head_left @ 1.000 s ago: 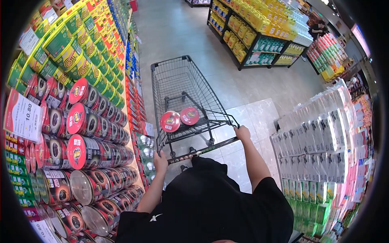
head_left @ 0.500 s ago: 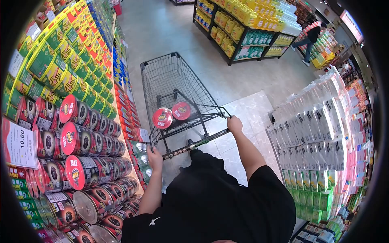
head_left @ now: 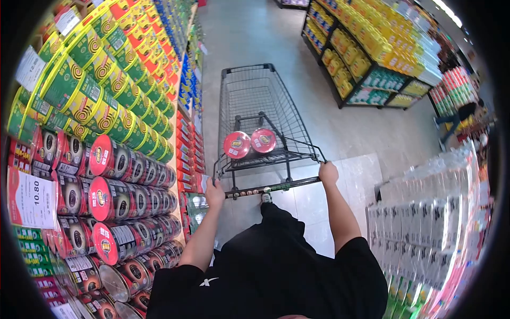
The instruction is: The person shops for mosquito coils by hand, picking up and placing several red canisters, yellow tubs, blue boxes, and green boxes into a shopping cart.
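Observation:
A dark wire shopping cart (head_left: 260, 90) stands in front of me, its handle bar (head_left: 276, 187) crossing the view just ahead of my body. At the left end of the bar, my left hand (head_left: 214, 193) is wrapped round the cart frame. My right hand (head_left: 328, 173) grips the handle's right end. Inside the cart, near the handle side, lie two round containers with red lids, a left one (head_left: 236, 144) and a right one (head_left: 263, 140), side by side.
Stacked red and black tubs (head_left: 127, 196) and green and yellow tubs (head_left: 85, 101) line the left, with a price sign (head_left: 33, 198). White packs (head_left: 414, 218) are piled at the right. A shelf of yellow bottles (head_left: 366, 58) stands ahead right; a person (head_left: 458, 119) walks beyond it.
The cart and both hands have shifted right in view, and the cart points more directly ahead. The shelf and the walking person appear further right and lower. Both hands keep their hold.

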Tool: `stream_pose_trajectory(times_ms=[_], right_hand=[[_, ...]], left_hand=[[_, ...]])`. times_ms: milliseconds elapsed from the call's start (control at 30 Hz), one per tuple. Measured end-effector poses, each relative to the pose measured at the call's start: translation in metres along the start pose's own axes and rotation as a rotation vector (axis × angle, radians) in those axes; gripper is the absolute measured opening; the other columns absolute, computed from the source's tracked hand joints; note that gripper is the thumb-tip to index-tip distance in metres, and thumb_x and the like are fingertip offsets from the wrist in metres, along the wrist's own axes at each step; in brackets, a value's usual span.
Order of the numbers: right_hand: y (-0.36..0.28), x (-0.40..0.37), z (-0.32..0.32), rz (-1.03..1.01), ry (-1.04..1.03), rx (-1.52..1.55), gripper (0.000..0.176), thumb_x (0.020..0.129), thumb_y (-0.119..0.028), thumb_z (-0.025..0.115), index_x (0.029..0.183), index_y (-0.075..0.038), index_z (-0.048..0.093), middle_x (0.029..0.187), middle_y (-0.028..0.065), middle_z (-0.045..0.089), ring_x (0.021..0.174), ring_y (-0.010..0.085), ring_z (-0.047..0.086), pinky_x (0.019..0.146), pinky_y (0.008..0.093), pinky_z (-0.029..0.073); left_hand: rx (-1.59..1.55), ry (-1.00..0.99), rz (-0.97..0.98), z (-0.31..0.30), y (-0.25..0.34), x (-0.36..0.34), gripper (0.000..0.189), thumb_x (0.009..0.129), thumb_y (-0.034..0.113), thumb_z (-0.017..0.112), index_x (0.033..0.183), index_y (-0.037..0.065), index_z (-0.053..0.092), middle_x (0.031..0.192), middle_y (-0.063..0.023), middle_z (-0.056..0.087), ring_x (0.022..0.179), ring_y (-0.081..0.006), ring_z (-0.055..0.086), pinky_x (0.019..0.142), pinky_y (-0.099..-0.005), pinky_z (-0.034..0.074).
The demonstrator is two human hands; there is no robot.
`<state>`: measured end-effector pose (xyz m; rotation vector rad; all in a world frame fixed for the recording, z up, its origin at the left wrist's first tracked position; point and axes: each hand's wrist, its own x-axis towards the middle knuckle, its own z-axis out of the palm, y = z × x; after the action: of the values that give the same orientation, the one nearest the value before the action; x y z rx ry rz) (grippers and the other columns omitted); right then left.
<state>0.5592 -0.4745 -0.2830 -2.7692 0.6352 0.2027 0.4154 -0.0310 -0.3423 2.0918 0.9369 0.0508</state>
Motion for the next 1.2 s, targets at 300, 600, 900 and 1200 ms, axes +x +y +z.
stream_pose_trajectory(times_ms=[300, 600, 900, 1200], right_hand=[[-0.059, 0.105, -0.004, -0.068, -0.028, 0.040, 0.038, 0.097, -0.037, 0.057, 0.103, -0.002, 0.068, 0.100, 0.0251, 0.072, 0.096, 0.0435, 0.069, 0.082, 0.0526, 0.054], [-0.096, 0.147, -0.005, -0.068, -0.062, 0.041, 0.039, 0.098, -0.038, 0.057, 0.106, -0.001, 0.066, 0.099, 0.0254, 0.072, 0.095, 0.0438, 0.070, 0.081, 0.0526, 0.055], [-0.120, 0.118, -0.011, -0.363, 0.465, -0.034, 0.036, 0.090, -0.021, 0.068, 0.119, -0.001, 0.060, 0.122, 0.0273, 0.062, 0.117, 0.0416, 0.059, 0.099, 0.0485, 0.047], [-0.228, 0.024, 0.017, -1.035, -0.293, 0.212, 0.034, 0.097, -0.036, 0.061, 0.103, -0.003, 0.071, 0.106, 0.0202, 0.069, 0.100, 0.0390, 0.066, 0.087, 0.0482, 0.051]], left_hand=[[-0.030, 0.037, -0.010, 0.035, 0.052, 0.094, 0.051, 0.102, 0.039, 0.051, 0.141, 0.006, 0.048, 0.105, -0.0270, 0.070, 0.101, -0.0427, 0.068, 0.089, -0.0510, 0.050], [-0.089, 0.035, 0.002, 0.041, 0.079, 0.146, 0.046, 0.102, 0.034, 0.054, 0.136, 0.003, 0.052, 0.080, -0.0188, 0.071, 0.080, -0.0333, 0.072, 0.078, -0.0454, 0.053], [0.000, 0.011, 0.010, 0.019, 0.116, 0.146, 0.043, 0.101, 0.032, 0.053, 0.134, 0.004, 0.053, 0.096, -0.0201, 0.071, 0.082, -0.0347, 0.072, 0.080, -0.0473, 0.053], [-0.007, -0.062, 0.011, 0.017, 0.120, 0.132, 0.063, 0.100, 0.043, 0.054, 0.143, -0.002, 0.042, 0.131, -0.0320, 0.057, 0.125, -0.0466, 0.055, 0.106, -0.0517, 0.043]])
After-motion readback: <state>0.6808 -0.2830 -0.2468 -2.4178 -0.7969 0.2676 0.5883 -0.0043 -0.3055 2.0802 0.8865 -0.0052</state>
